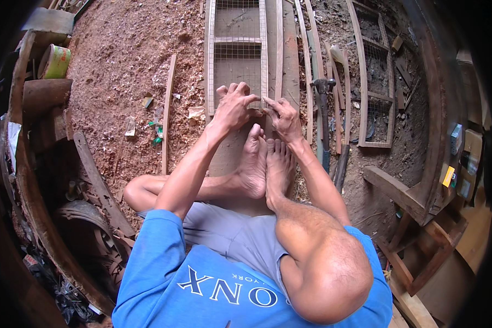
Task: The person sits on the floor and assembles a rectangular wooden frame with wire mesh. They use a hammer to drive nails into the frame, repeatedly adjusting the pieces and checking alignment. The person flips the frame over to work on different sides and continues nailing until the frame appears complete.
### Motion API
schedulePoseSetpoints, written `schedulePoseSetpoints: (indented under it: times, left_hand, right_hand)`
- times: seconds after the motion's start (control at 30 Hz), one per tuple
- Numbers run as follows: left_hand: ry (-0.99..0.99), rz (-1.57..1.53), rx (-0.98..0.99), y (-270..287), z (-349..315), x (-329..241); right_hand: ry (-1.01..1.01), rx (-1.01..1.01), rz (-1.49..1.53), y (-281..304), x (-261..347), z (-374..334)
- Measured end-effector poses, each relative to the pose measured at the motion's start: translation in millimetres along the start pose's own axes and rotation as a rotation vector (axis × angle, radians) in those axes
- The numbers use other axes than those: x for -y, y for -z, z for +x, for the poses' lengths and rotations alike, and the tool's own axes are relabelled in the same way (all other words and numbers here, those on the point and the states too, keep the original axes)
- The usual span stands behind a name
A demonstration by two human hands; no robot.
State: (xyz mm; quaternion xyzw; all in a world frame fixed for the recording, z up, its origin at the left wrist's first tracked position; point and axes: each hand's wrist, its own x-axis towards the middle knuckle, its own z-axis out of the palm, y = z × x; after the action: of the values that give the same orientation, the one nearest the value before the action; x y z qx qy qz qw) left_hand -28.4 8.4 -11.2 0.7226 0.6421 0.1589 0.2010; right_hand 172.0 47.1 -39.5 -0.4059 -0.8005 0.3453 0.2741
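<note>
A long wooden frame (211, 65) with wire mesh (238, 52) over it lies ahead of me, its near end at my hands. My left hand (235, 108) is over that near end, its fingers bent and its thumb and forefinger closed at the mesh near the right corner. Close beside it, my right hand (284, 117) pinches at the same corner with thumb and forefinger. Whatever fine wire end lies between the fingertips is too small to make out. My bare feet (252, 169) rest together just below the hands.
A hammer (323, 87) lies to the right among long wooden strips (306, 65). Farther right is another meshed frame (361, 76). A loose strip (169, 109) lies left on shavings-covered ground (126, 60). Wooden furniture parts (399, 191) stand at right, and a tin (57, 61) at far left.
</note>
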Motion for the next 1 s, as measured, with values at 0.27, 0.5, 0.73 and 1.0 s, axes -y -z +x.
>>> schedulePoseSetpoints:
  times: [0.27,0.5,0.73,1.0]
  left_hand:
    - [-0.033,0.038,-0.008,-4.1,0.3,3.4]
    - [-0.05,-0.024,-0.067,-4.4,-2.0,7.0]
    - [-0.088,-0.098,-0.089,-9.0,-5.6,15.6]
    - [-0.041,0.148,-0.243,-20.3,-13.8,22.3]
  right_hand:
    - [0.003,0.072,0.0,3.6,-8.0,-4.0]
    - [-0.017,0.081,0.019,1.6,-10.3,-3.1]
    - [-0.077,0.102,-0.001,2.8,-9.2,-1.5]
    - [-0.099,0.117,0.036,5.4,-5.6,2.0]
